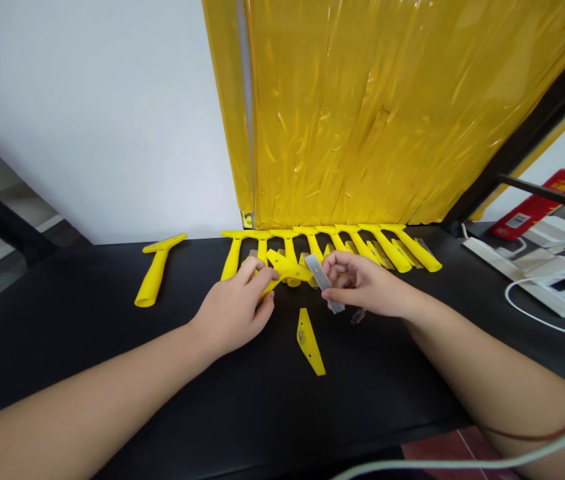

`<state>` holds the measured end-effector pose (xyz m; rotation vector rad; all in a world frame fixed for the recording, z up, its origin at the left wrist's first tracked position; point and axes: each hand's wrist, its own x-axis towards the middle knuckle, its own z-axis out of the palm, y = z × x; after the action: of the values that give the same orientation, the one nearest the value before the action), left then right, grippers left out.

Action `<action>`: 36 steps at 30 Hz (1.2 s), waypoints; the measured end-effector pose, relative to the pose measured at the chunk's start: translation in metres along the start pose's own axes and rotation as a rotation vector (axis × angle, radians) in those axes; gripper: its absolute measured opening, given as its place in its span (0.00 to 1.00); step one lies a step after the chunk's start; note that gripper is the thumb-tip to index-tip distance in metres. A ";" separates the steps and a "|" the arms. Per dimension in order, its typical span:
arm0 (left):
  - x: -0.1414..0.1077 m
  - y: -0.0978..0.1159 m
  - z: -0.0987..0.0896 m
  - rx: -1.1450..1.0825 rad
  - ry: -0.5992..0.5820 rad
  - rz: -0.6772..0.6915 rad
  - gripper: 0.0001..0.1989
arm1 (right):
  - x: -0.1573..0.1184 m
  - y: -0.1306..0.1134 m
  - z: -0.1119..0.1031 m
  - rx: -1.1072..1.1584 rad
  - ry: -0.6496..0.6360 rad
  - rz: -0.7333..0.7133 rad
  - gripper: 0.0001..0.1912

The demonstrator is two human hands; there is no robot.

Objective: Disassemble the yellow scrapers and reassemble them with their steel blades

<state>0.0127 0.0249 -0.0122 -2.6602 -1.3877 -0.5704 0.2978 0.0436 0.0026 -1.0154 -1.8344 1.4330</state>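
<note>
My left hand (pixel 237 307) is closed around a yellow scraper handle (pixel 296 273), its wide head pointing right. Between the thumb and fingers of my right hand (pixel 362 283) is a flat grey metal blade (pixel 320 277), tilted and close to the head of that handle. Whether blade and handle touch, I cannot tell. Nearer to me on the black table lies a yellow clamping plate (pixel 312 347) with holes and small screws on it. Just under my right hand sits a small dark object (pixel 357 316), too small to name.
Behind my hands, several yellow scraper handles (pixel 392 250) stand in a row along the table's back edge. One more handle (pixel 155 270) lies at the left. White power strips (pixel 527 273) with cables and a red carton (pixel 542 200) are at the right. A pale cable (pixel 462 462) crosses the front.
</note>
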 end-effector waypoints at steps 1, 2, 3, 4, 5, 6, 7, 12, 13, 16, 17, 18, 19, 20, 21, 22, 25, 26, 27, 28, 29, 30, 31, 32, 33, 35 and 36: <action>0.000 0.000 0.000 0.000 0.000 0.001 0.13 | 0.000 0.000 0.000 -0.010 -0.004 0.009 0.17; 0.000 0.000 0.000 0.002 -0.001 0.002 0.13 | 0.000 -0.001 0.000 -0.020 -0.008 0.016 0.17; 0.000 0.000 0.000 0.005 -0.001 0.002 0.13 | 0.000 -0.001 0.000 -0.033 -0.010 0.017 0.16; 0.000 0.000 0.001 0.008 -0.002 0.002 0.13 | 0.000 -0.001 0.000 -0.049 -0.008 0.009 0.15; 0.000 0.000 0.001 0.012 -0.002 0.004 0.13 | 0.000 -0.001 -0.001 -0.065 -0.001 -0.004 0.14; 0.000 0.000 0.001 0.015 -0.001 0.007 0.13 | 0.000 -0.002 -0.001 -0.081 0.010 -0.021 0.12; 0.000 0.000 0.001 0.017 0.000 0.011 0.13 | 0.000 -0.002 -0.001 -0.098 0.027 -0.041 0.11; 0.000 0.000 0.001 0.022 -0.003 0.005 0.12 | -0.001 -0.006 -0.002 -0.185 0.048 -0.115 0.04; 0.000 0.000 0.001 0.027 -0.008 0.001 0.12 | -0.002 -0.007 -0.003 -0.193 0.038 -0.118 0.04; 0.000 0.000 0.001 0.045 -0.018 -0.007 0.13 | -0.005 -0.008 -0.003 -0.118 -0.021 -0.092 0.15; 0.000 0.000 0.001 0.048 -0.019 -0.009 0.13 | -0.006 -0.008 -0.003 -0.079 -0.055 -0.082 0.19; 0.000 0.000 0.001 0.050 -0.018 -0.011 0.13 | -0.007 -0.008 -0.003 -0.050 -0.096 -0.075 0.22; 0.000 0.000 0.001 0.052 -0.018 -0.015 0.12 | -0.008 -0.009 -0.003 -0.035 -0.138 -0.065 0.23; 0.000 0.000 0.001 0.053 -0.018 -0.018 0.12 | -0.009 -0.010 -0.003 -0.033 -0.179 -0.050 0.24; 0.000 0.000 0.001 0.055 -0.019 -0.021 0.12 | -0.011 -0.011 -0.002 -0.039 -0.219 -0.030 0.24; 0.000 0.000 0.001 0.057 -0.020 -0.024 0.12 | -0.013 -0.013 -0.001 -0.050 -0.258 -0.005 0.24; 0.001 0.001 0.001 0.059 -0.019 -0.025 0.12 | -0.019 -0.019 0.005 -0.118 -0.350 0.046 0.25; 0.001 0.001 0.001 0.059 -0.021 -0.026 0.12 | -0.020 -0.021 0.007 -0.157 -0.370 0.046 0.24; 0.001 0.002 0.001 0.058 -0.023 -0.028 0.12 | -0.022 -0.022 0.010 -0.199 -0.383 0.046 0.24; 0.001 0.002 0.001 0.056 -0.025 -0.030 0.13 | -0.022 -0.023 0.012 -0.241 -0.391 0.053 0.23; 0.001 0.002 0.001 0.053 -0.026 -0.032 0.13 | -0.023 -0.023 0.014 -0.280 -0.393 0.069 0.22; 0.001 0.002 0.001 0.050 -0.025 -0.033 0.13 | -0.022 -0.022 0.016 -0.314 -0.386 0.094 0.22; 0.001 0.002 0.001 0.048 -0.025 -0.032 0.13 | -0.021 -0.020 0.018 -0.344 -0.370 0.121 0.21; 0.001 0.002 0.001 0.049 -0.024 -0.031 0.13 | -0.020 -0.019 0.019 -0.372 -0.344 0.147 0.21; 0.001 0.003 0.001 0.051 -0.024 -0.029 0.13 | -0.018 -0.017 0.020 -0.401 -0.315 0.168 0.21; 0.001 0.003 0.001 0.056 -0.030 -0.026 0.13 | -0.016 -0.015 0.023 -0.469 -0.267 0.179 0.20; 0.001 0.003 0.001 0.057 -0.032 -0.024 0.13 | -0.015 -0.015 0.025 -0.512 -0.248 0.168 0.19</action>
<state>0.0157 0.0243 -0.0121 -2.6229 -1.4242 -0.4848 0.2818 0.0163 0.0113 -1.3066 -2.4248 1.2509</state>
